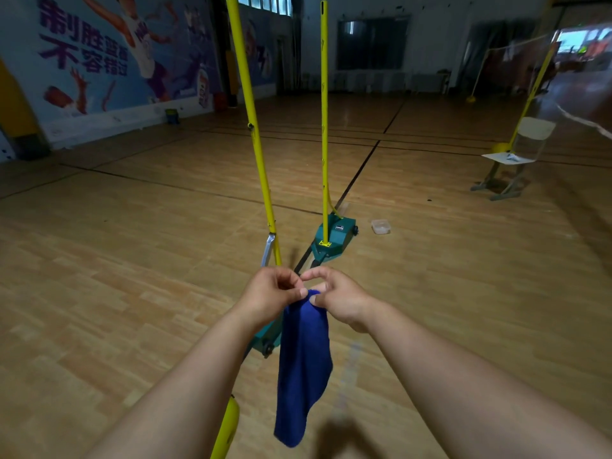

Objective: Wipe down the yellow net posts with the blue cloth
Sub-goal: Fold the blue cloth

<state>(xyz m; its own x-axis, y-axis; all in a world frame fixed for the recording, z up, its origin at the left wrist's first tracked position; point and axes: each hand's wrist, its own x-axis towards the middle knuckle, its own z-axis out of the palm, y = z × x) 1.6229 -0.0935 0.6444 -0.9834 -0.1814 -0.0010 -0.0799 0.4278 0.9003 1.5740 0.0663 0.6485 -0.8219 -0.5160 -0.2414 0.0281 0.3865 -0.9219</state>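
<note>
Before slim yellow posts (255, 144), both hands (306, 298) pinch a limp, fuzzy blue cloth (303, 366).

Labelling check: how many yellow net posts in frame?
4, maybe more. Near post leaning, just ahead of the hands; second post upright on its green base; third post far right by the chair; yellow piece at bottom edge, likely another.
</note>
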